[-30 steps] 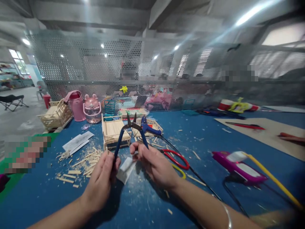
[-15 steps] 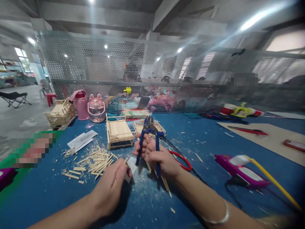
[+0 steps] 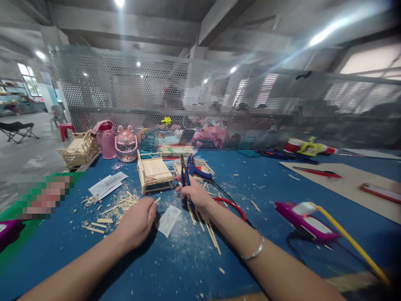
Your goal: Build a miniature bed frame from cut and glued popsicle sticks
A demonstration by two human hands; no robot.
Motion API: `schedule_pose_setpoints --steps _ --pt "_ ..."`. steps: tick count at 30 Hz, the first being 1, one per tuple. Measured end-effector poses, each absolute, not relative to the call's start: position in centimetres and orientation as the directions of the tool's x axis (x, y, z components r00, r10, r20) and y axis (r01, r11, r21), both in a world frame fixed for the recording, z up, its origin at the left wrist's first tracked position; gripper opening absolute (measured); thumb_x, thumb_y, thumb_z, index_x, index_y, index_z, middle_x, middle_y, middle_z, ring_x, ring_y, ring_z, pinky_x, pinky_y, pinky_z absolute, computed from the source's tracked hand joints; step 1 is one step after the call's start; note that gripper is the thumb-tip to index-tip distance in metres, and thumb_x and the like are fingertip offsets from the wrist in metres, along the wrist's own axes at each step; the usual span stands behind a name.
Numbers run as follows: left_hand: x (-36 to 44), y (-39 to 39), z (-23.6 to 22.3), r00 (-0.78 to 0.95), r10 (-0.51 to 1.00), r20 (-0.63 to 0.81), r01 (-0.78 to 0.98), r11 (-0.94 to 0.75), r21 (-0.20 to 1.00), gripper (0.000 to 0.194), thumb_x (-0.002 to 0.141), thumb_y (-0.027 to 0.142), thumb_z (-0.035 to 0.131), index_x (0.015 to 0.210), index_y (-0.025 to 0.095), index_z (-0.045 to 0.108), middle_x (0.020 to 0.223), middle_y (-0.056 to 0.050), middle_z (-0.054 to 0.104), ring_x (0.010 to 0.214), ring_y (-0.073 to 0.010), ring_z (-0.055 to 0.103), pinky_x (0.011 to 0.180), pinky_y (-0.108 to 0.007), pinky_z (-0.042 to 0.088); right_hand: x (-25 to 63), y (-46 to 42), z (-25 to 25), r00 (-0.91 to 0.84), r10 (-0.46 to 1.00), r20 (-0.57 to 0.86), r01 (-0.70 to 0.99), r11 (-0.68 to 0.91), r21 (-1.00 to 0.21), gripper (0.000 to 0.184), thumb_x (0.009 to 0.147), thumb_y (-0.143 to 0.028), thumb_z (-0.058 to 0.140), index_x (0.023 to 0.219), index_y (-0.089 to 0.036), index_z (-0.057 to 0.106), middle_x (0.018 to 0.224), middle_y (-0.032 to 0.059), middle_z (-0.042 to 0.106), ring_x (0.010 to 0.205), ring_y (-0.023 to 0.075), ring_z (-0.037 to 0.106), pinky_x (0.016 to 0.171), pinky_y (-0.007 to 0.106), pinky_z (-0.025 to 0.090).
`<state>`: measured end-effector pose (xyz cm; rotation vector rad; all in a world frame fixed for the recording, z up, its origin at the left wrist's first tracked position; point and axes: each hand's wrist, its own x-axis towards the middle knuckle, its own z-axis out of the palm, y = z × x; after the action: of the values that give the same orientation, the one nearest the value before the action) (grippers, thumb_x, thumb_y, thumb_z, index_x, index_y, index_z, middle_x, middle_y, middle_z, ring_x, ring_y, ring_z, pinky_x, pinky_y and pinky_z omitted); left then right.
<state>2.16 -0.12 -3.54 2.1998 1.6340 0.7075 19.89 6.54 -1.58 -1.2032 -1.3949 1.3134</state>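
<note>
My left hand [image 3: 138,219] is closed at the edge of a pile of short wooden sticks [image 3: 122,205]. A short wooden stick [image 3: 157,200] pokes out at its fingertips. My right hand [image 3: 196,194] grips blue-handled pliers [image 3: 184,173], jaws pointing up and handles drawn together. Just behind the pliers lies a blue glue gun [image 3: 200,172], over a small wooden frame partly hidden by it. A miniature bed [image 3: 156,170] made of sticks stands beyond my hands. Between them a white paper piece [image 3: 169,220] lies flat; longer sticks [image 3: 213,236] lie under my right forearm.
At the back left stand another stick-built piece [image 3: 79,149], a pink cup [image 3: 106,140] and a pink bear-eared bottle [image 3: 125,144]. A purple power strip [image 3: 308,223] with a yellow cable is on the right. A perforated metal screen [image 3: 125,92] borders the blue table [image 3: 250,188].
My left hand has moved left toward the stick pile, uncovering the white paper. The pliers' handles, spread apart before, are now closed together in my right hand, which has shifted slightly left.
</note>
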Motion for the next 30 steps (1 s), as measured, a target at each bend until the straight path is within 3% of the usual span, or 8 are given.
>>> schedule_pose_setpoints --steps 5,9,11,13,17,23,30 --pt "2.0 0.0 -3.8 0.167 0.957 0.236 0.731 -0.28 0.622 0.033 0.091 0.037 0.026 0.066 0.021 0.041 0.062 0.0 0.048 0.06 -0.0166 0.045 0.057 -0.027 0.031 19.8 6.1 -1.7 -0.298 0.951 -0.078 0.157 -0.032 -0.987 0.046 0.047 -0.013 0.047 0.093 -0.02 0.047 0.065 -0.004 0.054 0.053 0.01 0.044 0.049 0.021 0.032" --pt "2.0 -0.4 -4.0 0.106 0.966 0.234 0.531 -0.254 0.808 0.033 0.09 0.04 0.03 0.074 0.019 0.051 0.061 0.001 0.047 0.06 -0.0149 0.044 0.056 -0.026 0.03 20.8 5.1 -1.2 -0.359 0.93 0.077 0.317 0.199 -0.927 0.052 0.055 -0.013 0.047 0.107 -0.02 0.05 0.078 -0.0001 0.058 0.064 0.0136 0.052 0.059 0.027 0.042" --pt "2.1 -0.6 -4.2 0.052 0.982 0.184 0.365 -0.19 0.911 0.033 0.089 0.042 0.031 0.086 0.018 0.055 0.059 0.003 0.043 0.056 -0.0133 0.041 0.052 -0.024 0.029 21.7 4.6 -0.7 -0.41 0.892 0.189 0.418 0.368 -0.831 0.055 0.061 -0.013 0.045 0.116 -0.02 0.049 0.089 0.0031 0.06 0.079 0.0176 0.056 0.073 0.032 0.045" --pt "2.3 -0.6 -4.3 0.047 0.993 0.105 0.186 -0.112 0.976 0.034 0.088 0.043 0.034 0.098 0.017 0.053 0.057 0.006 0.037 0.049 -0.0108 0.035 0.046 -0.022 0.025 22.6 4.2 -0.2 -0.499 0.837 0.223 0.517 0.494 -0.699 0.06 0.064 -0.01 0.044 0.123 -0.021 0.047 0.109 0.0066 0.059 0.101 0.022 0.054 0.089 0.037 0.041" --pt "2.5 -0.6 -4.1 0.107 0.992 0.072 -0.036 -0.069 0.997 0.035 0.084 0.045 0.043 0.102 0.016 0.051 0.06 0.006 0.041 0.045 -0.0074 0.032 0.042 -0.02 0.023 23.3 3.3 0.1 -0.615 0.783 0.098 0.665 0.581 -0.47 0.073 0.062 -0.008 0.047 0.135 -0.015 0.036 0.135 0.0141 0.042 0.124 0.0284 0.038 0.102 0.045 0.031" --pt "2.5 -0.7 -4.0 0.173 0.98 0.1 0.06 -0.111 0.992 0.036 0.085 0.048 0.042 0.064 0.018 0.045 0.054 0.005 0.04 0.045 -0.0072 0.033 0.043 -0.021 0.025 22.7 2.6 -0.4 -0.693 0.718 0.054 0.654 0.659 -0.372 0.072 0.07 -0.014 0.051 0.139 -0.018 0.03 0.126 0.0145 0.048 0.115 0.0277 0.045 0.095 0.045 0.038" --pt "2.8 -1.1 -3.8 0.223 0.97 0.096 0.055 -0.111 0.992 0.032 0.084 0.048 0.044 0.069 0.019 0.042 0.054 0.007 0.036 0.046 -0.0076 0.03 0.043 -0.021 0.023 22.3 2.5 -0.2 -0.686 0.725 0.062 0.654 0.652 -0.385 0.069 0.07 -0.012 0.05 0.137 -0.017 0.032 0.124 0.0134 0.049 0.114 0.0261 0.044 0.097 0.042 0.036"
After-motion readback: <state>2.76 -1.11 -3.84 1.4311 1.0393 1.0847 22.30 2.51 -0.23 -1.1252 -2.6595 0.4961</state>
